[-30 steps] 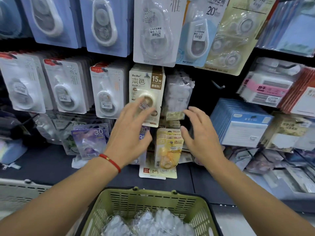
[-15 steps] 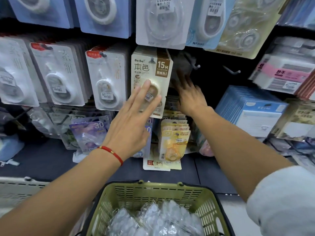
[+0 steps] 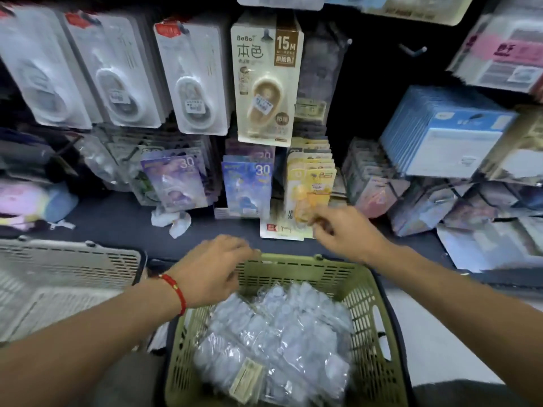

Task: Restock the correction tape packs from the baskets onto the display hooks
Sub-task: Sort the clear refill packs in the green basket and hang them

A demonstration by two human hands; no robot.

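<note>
Both of my hands hover low over the olive-green plastic slatted basket (image 3: 370, 292), holding nothing that I can see. My left hand (image 3: 211, 268), with a red cord bracelet (image 3: 175, 289) at the wrist, hangs over the basket's far rim with fingers loosely curled downward. My right hand (image 3: 343, 230) is blurred, its fingers bent just in front of the hanging yellow card packs (image 3: 311, 183); I cannot tell whether it touches them. A heap of clear-wrapped pale blue correction tape packs (image 3: 279, 327) fills the basket. Above, a beige card pack marked 15M (image 3: 266, 83) hangs on the display beside a bare metal hook (image 3: 412, 49). One grey slatted basket (image 3: 64, 277) sits at left.
</note>
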